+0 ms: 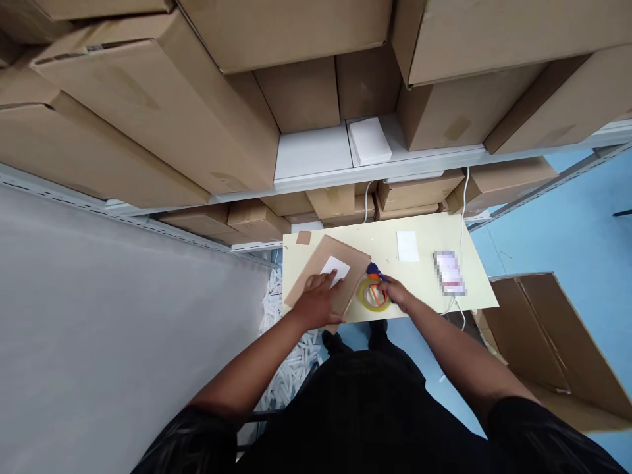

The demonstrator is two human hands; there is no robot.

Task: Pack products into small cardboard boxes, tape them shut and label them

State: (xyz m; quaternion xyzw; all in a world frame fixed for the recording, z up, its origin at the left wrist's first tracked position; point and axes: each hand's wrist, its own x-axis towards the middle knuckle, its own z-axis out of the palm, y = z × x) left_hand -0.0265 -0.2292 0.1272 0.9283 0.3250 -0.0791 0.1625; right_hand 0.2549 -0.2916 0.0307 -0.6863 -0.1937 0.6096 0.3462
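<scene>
A flat brown cardboard box [312,263] lies at an angle on the left part of the pale table [424,289]. On its top rests a white paper label [337,266]. My left hand [318,296] presses on the box with fingers spread, a fingertip on the label. Just right of the box, my right hand [392,291] is wrapped round the handle of a tape dispenser [374,276] with blue and orange parts and a yellowish roll. The dispenser's blue head is against or very near the box's right edge; I cannot tell which.
A phone [449,272] with a white cable and a white sheet [407,246] lie on the table's right side. Shelves of cardboard boxes [217,125] rise beyond it. Paper strips [291,368] cover the floor at left; an open carton [557,342] stands at right.
</scene>
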